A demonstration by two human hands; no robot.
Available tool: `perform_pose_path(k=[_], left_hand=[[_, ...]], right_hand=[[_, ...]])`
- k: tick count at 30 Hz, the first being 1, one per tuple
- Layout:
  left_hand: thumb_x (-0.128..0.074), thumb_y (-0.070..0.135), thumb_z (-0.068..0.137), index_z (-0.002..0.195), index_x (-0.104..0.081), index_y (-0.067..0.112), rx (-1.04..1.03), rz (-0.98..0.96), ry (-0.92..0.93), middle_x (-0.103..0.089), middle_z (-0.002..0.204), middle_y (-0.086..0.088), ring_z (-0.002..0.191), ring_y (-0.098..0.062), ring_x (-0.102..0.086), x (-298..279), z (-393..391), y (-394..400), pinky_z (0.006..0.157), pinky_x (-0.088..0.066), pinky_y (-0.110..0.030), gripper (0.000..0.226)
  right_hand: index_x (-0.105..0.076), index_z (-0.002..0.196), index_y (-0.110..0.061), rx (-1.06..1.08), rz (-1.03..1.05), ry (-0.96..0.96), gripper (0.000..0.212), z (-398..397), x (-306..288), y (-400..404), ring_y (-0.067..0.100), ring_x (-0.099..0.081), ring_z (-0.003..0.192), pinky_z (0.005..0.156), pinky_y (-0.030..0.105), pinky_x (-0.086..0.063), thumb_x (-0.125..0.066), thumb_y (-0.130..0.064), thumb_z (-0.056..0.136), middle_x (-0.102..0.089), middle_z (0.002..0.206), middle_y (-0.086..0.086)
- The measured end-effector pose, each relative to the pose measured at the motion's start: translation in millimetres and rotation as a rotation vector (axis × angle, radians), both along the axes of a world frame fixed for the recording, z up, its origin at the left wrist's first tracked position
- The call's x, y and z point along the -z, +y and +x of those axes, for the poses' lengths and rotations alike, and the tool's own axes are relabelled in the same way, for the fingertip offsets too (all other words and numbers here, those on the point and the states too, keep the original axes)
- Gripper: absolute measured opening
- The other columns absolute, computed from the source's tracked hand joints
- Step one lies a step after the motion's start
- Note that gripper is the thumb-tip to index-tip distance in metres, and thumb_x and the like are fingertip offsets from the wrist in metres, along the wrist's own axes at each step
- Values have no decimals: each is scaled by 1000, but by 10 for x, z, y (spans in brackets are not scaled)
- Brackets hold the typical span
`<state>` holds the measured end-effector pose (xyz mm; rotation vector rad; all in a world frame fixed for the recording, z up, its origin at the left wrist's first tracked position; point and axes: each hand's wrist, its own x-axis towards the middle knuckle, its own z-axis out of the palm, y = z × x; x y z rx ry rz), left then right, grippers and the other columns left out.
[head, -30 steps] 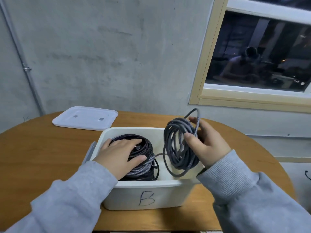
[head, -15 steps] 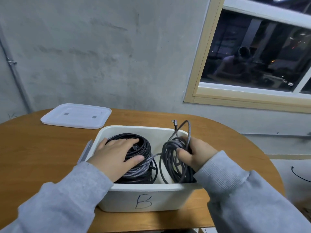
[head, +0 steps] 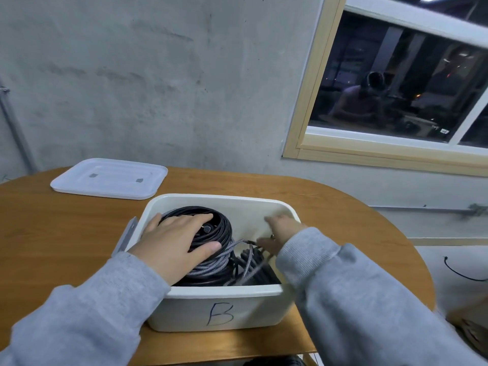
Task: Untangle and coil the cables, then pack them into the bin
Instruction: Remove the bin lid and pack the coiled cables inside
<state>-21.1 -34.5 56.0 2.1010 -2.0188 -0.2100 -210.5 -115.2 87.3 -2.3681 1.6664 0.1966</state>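
- Nearest you, your grey sleeves reach in over the front wall of the white bin (head: 184, 310), the one marked with a "B", which sits on the wooden table (head: 52, 233).
- Your left hand (head: 174, 244) lies flat, fingers straight and spread, pressing on top of the black coil (head: 219, 225) in the bin's left half; a grey braided cable (head: 211, 265) wraps the coil's near side under your thumb.
- Your right hand (head: 280, 233) is down in the bin's right half, blurred. Whether its fingers are curled round anything or loose, I cannot tell.
- Below that hand, the grey coil (head: 250, 265) sits low inside the bin, beside the black one and touching it.
- You look to be in the packing step, seating the second coil. Next, I judge, you want to press it flat without loops springing up, then free both hands.
- Further back, the white lid (head: 109, 178) lies on the table, well apart from the bin. It may be wanted last.
- Beyond are the concrete wall and a dark window (head: 396, 83).
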Motion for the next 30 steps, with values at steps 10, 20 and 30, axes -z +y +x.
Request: perform_pose_path(k=[10,20,30], left_hand=[[-28,62,93,147,-12,44,7,-5,-16,-23,154,19,143,-5,-18,21,14,10,119,2,-33,60],[-35,70,86,112,-62,45,300,-486,217,-51,107,29,109,7,-40,10,52,103,105,-22,-22,45],[-45,34,89,108,-73,23,618,-258,294,-71,99,10,93,-2,-62,-60,-109,-57,95,-42,-24,35]], right_hand=[[-57,126,-23,-19,180,-3,71,-129,-214,163,23,-53,117,104,37,-38,-31,-74,84,-60,127,1],[-30,138,-27,-8,95,-369,95,4,-46,131,26,-64,99,91,49,-50,-36,-86,64,-62,116,3],[-59,112,-23,-54,5,-237,40,74,-87,35,12,-61,99,87,25,-48,-57,-54,86,-66,108,-6]])
